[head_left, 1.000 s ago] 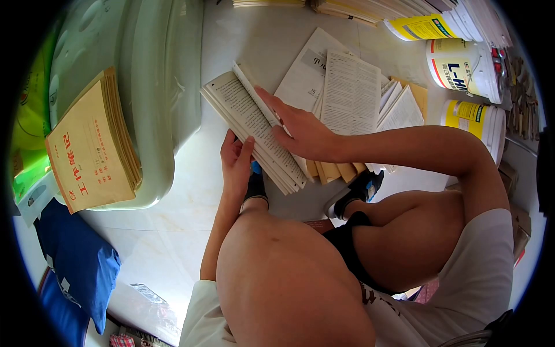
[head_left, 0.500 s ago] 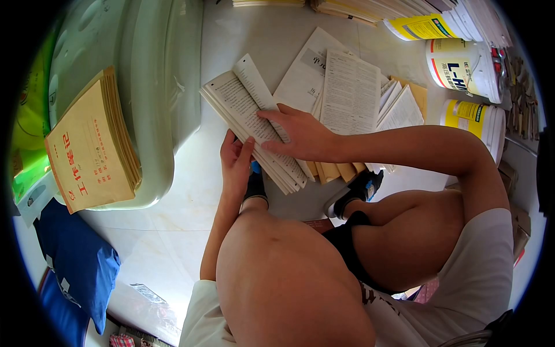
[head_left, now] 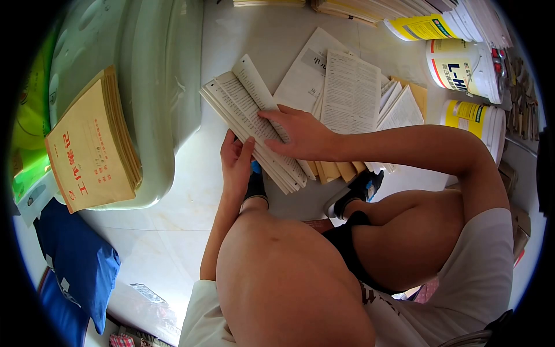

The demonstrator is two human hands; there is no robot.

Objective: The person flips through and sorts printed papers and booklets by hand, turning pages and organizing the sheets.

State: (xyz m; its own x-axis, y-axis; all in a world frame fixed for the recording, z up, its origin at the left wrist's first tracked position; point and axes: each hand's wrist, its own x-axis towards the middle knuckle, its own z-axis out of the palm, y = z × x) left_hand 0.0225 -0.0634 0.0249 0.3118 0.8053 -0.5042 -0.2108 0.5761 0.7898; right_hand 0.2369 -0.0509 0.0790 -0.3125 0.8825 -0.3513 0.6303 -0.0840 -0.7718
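Note:
A thick stack of printed sheets [head_left: 231, 97], folded back along one side, is held tilted above the floor in front of me. My left hand [head_left: 236, 159] grips its lower left edge, thumb on top and fingers underneath. My right hand [head_left: 298, 134] lies over the right part of the stack, with its thumb and fingers pressing on the pages by the fold. On the floor beyond, a printed sheet [head_left: 350, 92] overlaps a larger white paper [head_left: 303, 69]. Several brown envelopes [head_left: 338, 172] poke out below my right hand.
At left, a pile of brown paper envelopes [head_left: 95, 144] with red print rests on a pale green plastic surface [head_left: 156, 69]. White and yellow buckets [head_left: 462, 69] stand at right near more paper stacks [head_left: 376, 8]. A blue bag [head_left: 81, 254] lies lower left.

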